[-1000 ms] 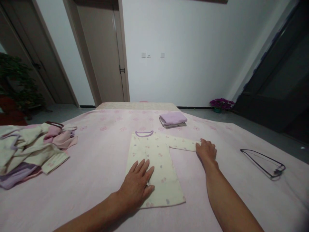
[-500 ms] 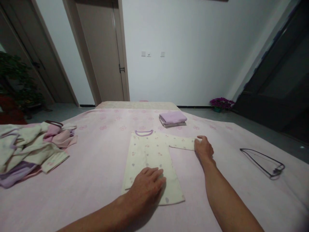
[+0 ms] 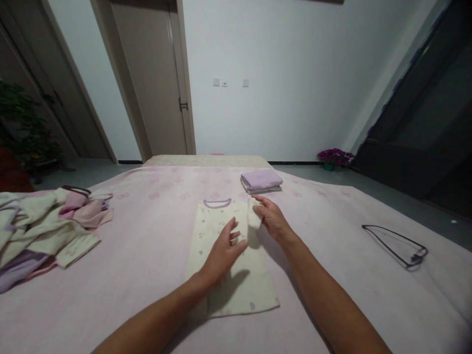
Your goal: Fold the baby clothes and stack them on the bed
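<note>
A small cream shirt [image 3: 217,231] with a scattered print and a purple-trimmed neckline lies flat in front of me, neck pointing away. My right hand [image 3: 271,216] pinches its right sleeve [image 3: 253,215], which is lifted and turned inward over the shirt's side. Above the shirt's middle hovers my left hand [image 3: 225,251], fingers apart and nothing in it, casting a shadow on the cloth. The shirt's other sleeve is out of sight.
A pink patterned bedspread [image 3: 147,236] lies beneath everything. Folded lilac clothes [image 3: 261,180] are stacked beyond the shirt. Rumpled clothes [image 3: 40,226] heap up at the left. A black wire-like loop [image 3: 396,244] lies at the right.
My right hand has brought the sleeve from stretched out at the right inward to the shirt's side. My left hand has risen off the shirt front and moved slightly away from me.
</note>
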### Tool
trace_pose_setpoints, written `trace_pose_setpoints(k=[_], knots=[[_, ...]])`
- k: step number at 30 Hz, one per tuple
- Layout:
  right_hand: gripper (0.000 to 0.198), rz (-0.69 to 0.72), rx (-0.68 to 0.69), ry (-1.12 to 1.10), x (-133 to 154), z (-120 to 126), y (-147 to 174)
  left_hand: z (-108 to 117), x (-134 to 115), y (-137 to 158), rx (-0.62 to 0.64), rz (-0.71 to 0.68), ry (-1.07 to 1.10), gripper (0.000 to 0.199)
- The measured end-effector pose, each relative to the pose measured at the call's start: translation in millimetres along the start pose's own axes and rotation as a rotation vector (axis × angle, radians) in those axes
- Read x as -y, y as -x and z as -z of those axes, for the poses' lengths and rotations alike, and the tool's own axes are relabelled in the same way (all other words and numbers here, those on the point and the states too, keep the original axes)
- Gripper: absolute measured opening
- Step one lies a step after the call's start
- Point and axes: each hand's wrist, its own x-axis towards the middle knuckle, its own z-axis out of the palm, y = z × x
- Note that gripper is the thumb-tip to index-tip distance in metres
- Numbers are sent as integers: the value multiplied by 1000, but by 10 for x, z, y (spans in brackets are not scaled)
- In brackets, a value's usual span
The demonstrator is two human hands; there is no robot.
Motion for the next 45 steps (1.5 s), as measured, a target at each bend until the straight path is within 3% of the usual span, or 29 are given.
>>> trace_pose_setpoints(k=[3,6,8,13,17,20,24,30,33,39,45], knots=[[62,-63,294,46,-20,-312,189,172,-40,-169,-117,117,245,77],[57,-125,522,90,-60,-434,273,265,-16,-220,-135,147,392,59],[49,-134,472,157,-82,-389,236,307,60,-231,-147,164,451,49],[35,-23,110,633,-137,35,42,491,297,-342,-329,172,491,37],[43,-104,123,903,-250,327,124,654,384,-445,-371,175,580,38],[38,-108,179,997,-320,367,310,716,394,-472,-408,195,608,36],[28,-93,225,1052,-318,287,539,751,362,-468,-442,204,619,29],[53,-28,270,892,-322,129,685,811,337,-465,-526,236,617,23],[54,-11,253,924,-314,-3,691,850,376,-478,-538,224,645,25],[49,-5,316,1111,-247,-347,692,945,420,-536,-602,148,754,25],[27,21,356,1082,-283,-528,736,1019,324,-533,-629,101,803,23]])
